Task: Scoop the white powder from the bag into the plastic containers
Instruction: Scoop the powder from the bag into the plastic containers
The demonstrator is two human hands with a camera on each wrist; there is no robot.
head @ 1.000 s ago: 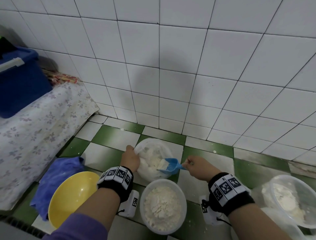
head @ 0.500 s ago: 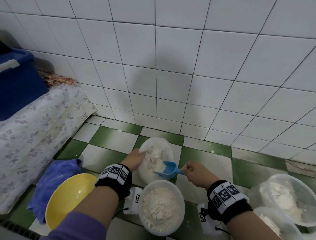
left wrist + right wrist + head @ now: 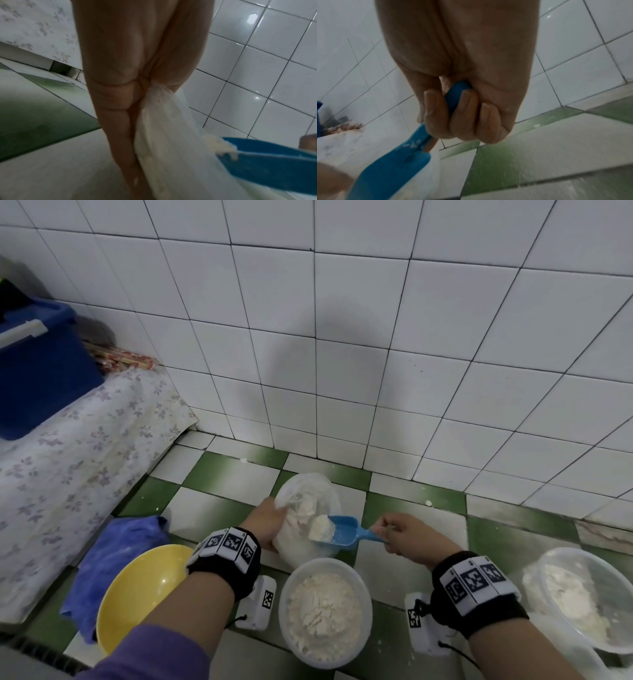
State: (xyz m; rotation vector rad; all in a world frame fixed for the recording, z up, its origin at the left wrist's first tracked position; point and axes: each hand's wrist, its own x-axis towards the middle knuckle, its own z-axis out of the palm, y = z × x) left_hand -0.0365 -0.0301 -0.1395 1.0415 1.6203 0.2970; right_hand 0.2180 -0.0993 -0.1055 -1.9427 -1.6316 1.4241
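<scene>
Lifted from the crinkly bag [image 3: 308, 501] pinched by the left hand [image 3: 265, 522], the right hand [image 3: 407, 537] grips a powder-heaped blue plastic scoop [image 3: 342, 530].

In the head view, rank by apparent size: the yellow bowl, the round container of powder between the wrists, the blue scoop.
1. Round yellow plastic bowl and round clear plastic container of white powder: alike, and the forearm hides part of the bowl, so unranked.
2. Blue plastic scoop: clearly smallest.

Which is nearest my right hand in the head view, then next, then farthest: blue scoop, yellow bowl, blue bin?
From the right hand:
1. Blue scoop, held in that hand, over the bag.
2. Yellow bowl, on the floor at lower left.
3. Blue bin, far left by the wall.
</scene>
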